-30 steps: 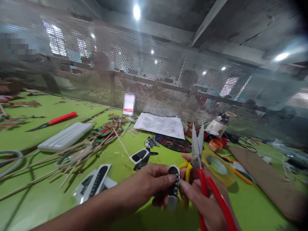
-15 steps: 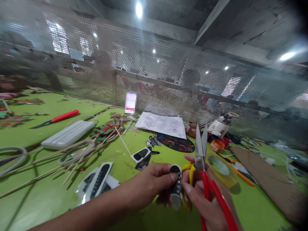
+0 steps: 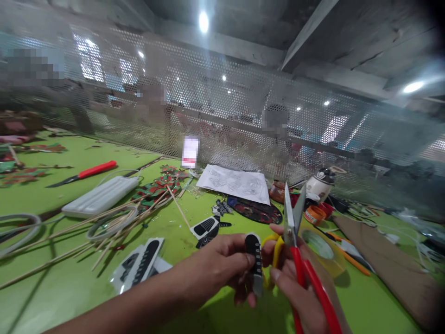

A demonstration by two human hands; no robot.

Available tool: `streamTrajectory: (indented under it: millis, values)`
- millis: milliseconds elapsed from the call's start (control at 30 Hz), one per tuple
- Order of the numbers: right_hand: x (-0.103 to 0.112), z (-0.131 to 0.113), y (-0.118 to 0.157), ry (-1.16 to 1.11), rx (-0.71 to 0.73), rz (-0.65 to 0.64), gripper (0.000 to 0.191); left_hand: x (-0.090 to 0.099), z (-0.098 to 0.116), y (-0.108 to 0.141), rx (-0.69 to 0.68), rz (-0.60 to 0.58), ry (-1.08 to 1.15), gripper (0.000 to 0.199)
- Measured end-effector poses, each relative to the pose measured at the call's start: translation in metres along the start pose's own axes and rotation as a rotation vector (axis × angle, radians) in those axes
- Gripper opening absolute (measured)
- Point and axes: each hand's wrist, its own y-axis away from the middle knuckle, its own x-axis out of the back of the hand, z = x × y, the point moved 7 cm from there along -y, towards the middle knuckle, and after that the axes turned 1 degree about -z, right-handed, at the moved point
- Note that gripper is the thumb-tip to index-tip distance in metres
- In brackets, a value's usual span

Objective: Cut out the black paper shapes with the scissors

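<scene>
One black strip [image 3: 256, 255] is pinched by my left hand [image 3: 215, 269], between thumb and fingers; just to its right, my right hand [image 3: 307, 296] grips scissors [image 3: 289, 236], blades upward. Tape [image 3: 336, 260] lies beyond my right hand, paper [image 3: 234, 183] beyond both.

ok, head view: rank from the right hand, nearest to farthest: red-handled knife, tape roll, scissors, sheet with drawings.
From the right hand:
1. scissors: held in it
2. tape roll: just beyond, to the right
3. sheet with drawings: farther forward, to the left
4. red-handled knife: far left
</scene>
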Motion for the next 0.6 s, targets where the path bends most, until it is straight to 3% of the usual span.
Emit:
streamTrajectory:
  millis: [233, 367, 467, 600]
  values:
    - [-0.009, 0.012, -0.005, 0.145, -0.183, -0.172, 0.050, 0.005, 0.009, 0.001, -0.064, 0.031, -0.068, 0.020]
    - [-0.020, -0.001, -0.005, 0.194, -0.073, -0.221, 0.059, 0.013, 0.011, 0.001, -0.086, 0.109, -0.060, 0.015]
    - [-0.025, -0.007, -0.003, 0.234, 0.003, -0.236, 0.054, 0.017, 0.015, 0.002, -0.104, 0.164, -0.077, 0.013]
    - [-0.024, -0.004, 0.000, 0.265, -0.021, -0.193, 0.059, 0.014, 0.020, 0.002, -0.133, 0.136, -0.037, 0.010]
